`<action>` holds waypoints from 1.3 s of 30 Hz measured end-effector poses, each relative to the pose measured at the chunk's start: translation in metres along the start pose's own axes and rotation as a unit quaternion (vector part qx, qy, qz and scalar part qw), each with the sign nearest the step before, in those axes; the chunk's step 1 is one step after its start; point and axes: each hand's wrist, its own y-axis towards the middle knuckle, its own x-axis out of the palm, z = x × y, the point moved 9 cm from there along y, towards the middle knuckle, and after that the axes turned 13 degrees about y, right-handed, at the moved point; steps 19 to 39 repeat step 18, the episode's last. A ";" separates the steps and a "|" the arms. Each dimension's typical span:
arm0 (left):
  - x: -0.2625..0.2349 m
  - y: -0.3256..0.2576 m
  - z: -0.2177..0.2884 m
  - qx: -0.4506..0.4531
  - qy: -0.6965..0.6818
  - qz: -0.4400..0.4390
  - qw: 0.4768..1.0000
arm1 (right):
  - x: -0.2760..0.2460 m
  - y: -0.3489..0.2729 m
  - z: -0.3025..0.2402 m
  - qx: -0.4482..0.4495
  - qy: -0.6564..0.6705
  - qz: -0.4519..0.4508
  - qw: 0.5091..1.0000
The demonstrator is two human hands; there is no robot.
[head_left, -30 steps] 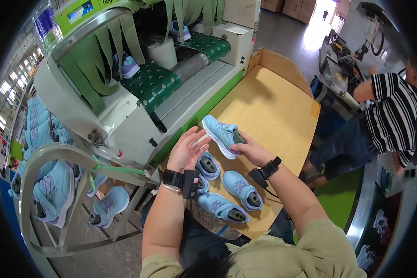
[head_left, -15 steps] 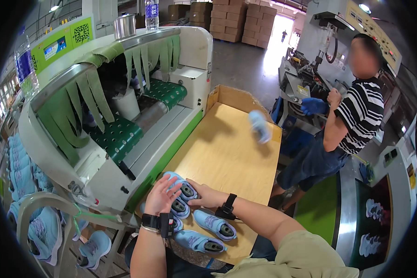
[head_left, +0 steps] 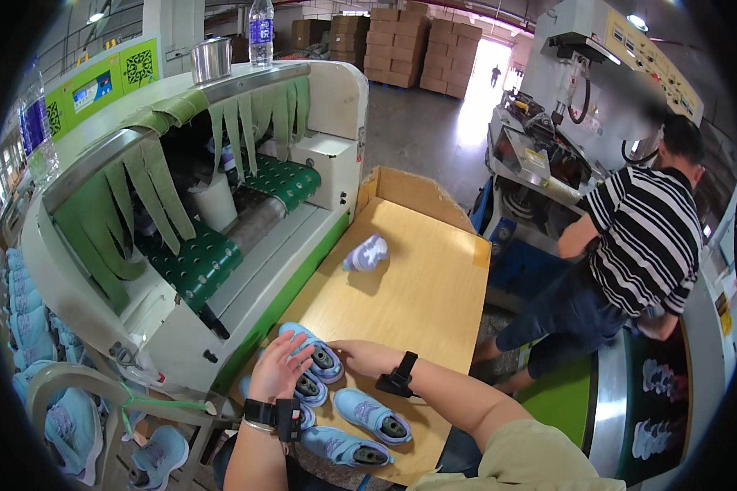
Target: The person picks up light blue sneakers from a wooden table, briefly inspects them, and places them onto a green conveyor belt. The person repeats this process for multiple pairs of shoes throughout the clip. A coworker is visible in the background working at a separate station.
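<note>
My left hand point(head_left: 280, 372) is palm up with its fingers stretched out, beside a row of light blue shoes on a wooden board point(head_left: 418, 303). One blue shoe point(head_left: 305, 337) at the far end of the row lies between my hands. My right hand point(head_left: 360, 357) is at its heel, fingertips extended and partly hidden. Nearer to me lie another blue shoe point(head_left: 360, 407) and a second one point(head_left: 336, 444), each with a dark insert in its opening. Farther out, a tilted lavender-and-blue shoe point(head_left: 366, 253) is over the board, with a shadow beside it.
To the left stands a white machine point(head_left: 344, 106) with green fabric strips and a perforated green belt point(head_left: 282, 182). Shoes hang on a rack point(head_left: 45, 393) at lower left. A co-worker in a striped shirt point(head_left: 643, 233) stands at the right, beside a dark surface holding shoes point(head_left: 651, 439).
The loose shoe has crossed the board leftward and turned. The co-worker has turned away and bent toward the right. My hands stay around the shoe row.
</note>
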 end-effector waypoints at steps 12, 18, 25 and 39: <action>0.006 0.002 0.004 -0.009 0.024 -0.001 1.000 | -0.106 0.069 -0.046 -0.048 -0.328 0.217 0.918; 0.007 0.006 0.007 -0.012 0.022 -0.005 1.000 | -0.179 0.069 0.027 0.074 -0.348 0.337 0.872; 0.007 0.006 0.007 -0.012 0.022 -0.005 1.000 | -0.179 0.069 0.027 0.074 -0.348 0.337 0.872; 0.007 0.006 0.007 -0.012 0.022 -0.005 1.000 | -0.179 0.069 0.027 0.074 -0.348 0.337 0.872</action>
